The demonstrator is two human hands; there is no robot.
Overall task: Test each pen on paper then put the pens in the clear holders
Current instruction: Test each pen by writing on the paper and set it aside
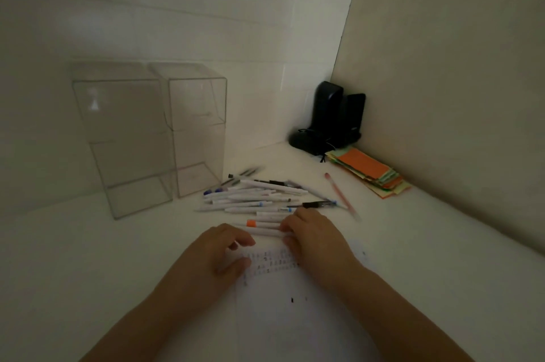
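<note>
I see both hands, left hand [219, 246] and right hand [309, 233], grip pinched on one white pen [267, 232] beside the paper [283, 302], probably uncapping.

Holders: your two clear holders [147, 137], well beyond your left fingertips [246, 240], look like glossy transparent plastic with pale reflections.
Pens: the heap of pens [259, 199] just past your right fingers [287, 226] has smooth white plastic barrels; one black pen [317, 204] looks shinier.
Paper: the sheet [283, 296] under both your hands is matt white paper carrying ink marks.
Desk: the desk top [88, 258] beside your left fingers looks smooth, matt white.
Slips: the stacked coloured slips [371, 170], far right of your fingers, look like matt paper.
Black device: the one [333, 116] in the corner has a smooth, dark, slightly glossy casing.
</note>
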